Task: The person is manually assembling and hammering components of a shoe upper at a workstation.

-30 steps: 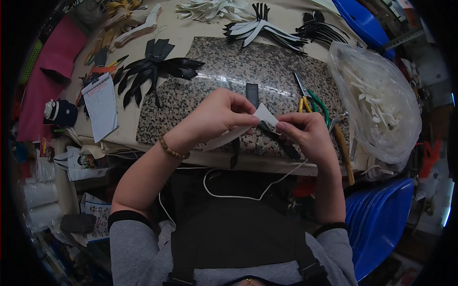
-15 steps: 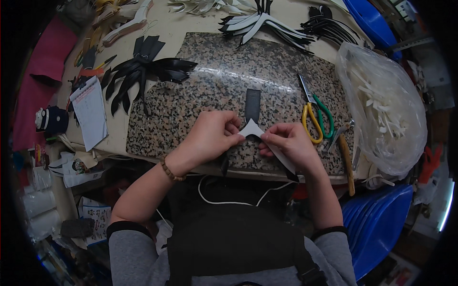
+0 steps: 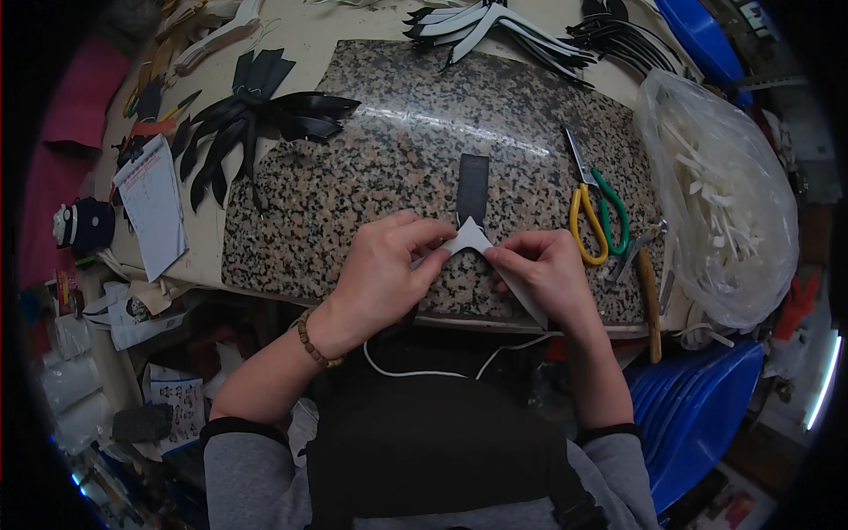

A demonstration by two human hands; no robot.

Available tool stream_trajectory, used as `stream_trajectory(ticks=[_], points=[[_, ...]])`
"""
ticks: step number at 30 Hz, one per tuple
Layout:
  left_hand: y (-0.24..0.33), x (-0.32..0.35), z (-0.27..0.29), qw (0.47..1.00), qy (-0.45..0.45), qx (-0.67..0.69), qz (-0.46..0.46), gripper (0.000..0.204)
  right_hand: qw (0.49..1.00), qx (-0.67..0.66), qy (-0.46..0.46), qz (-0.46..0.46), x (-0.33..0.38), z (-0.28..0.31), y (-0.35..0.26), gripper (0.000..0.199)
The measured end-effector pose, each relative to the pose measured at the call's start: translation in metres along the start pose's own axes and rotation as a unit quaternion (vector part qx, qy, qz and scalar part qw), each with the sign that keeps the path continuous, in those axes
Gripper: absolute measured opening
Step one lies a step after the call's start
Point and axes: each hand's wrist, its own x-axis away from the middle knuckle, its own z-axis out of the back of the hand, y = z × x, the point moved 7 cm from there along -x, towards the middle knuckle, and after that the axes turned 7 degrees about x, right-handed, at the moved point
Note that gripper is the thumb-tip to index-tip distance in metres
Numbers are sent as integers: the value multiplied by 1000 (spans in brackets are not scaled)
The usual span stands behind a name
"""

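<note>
— What fills the middle of the frame?
— A speckled granite slab [image 3: 397, 168] on the desk [image 3: 336, 35], a dark strip [image 3: 473, 185] lying on it.
— And the hands?
— Left hand [image 3: 380, 274] and right hand [image 3: 548, 274] each pinch an end of a white V-shaped piece [image 3: 473, 238], just below centre, fingers closed.

Both hands over speckled granite slab [image 3: 415, 168] on bench [image 3: 318, 40], near its front edge. Left hand [image 3: 384, 274] and right hand [image 3: 548, 269] pinch white V-shaped strap piece [image 3: 473, 238] from either side, peak pointing away from person. Dark flat strip [image 3: 473, 185] lies on slab just beyond piece. Yellow- and green-handled scissors [image 3: 596, 216] right of hands. Clear bag of white pieces [image 3: 724, 203] at far right. Black strap pieces [image 3: 247, 124] fanned at slab's left corner. Notepad [image 3: 155, 203] at left.
</note>
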Motion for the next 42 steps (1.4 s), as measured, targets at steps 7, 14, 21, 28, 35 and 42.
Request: stream_trajectory(ticks=[7,14,21,28,35,42], points=[[0,-1,-2,1000,7,-15,-20,18,999,31,12,-8,0,0,-5,23],[15,1,-9,989,-13,-138,-58,25,997,73,17,-2,-4,1,-4,27],[27,3,-27,941,-59,-305,-132,38,991,122,8,59,-11,-2,-11,29],[29,5,-27,930,-97,-333,-121,43,993,-14,-66,-102,25,3,7,27],[42,-5,-26,909,-131,-306,-251,37,990,-87,-43,-102,39,7,26,23],[46,7,-32,900,-146,-329,-247,44,992,-58,-27,-110,37,6,27,26]])
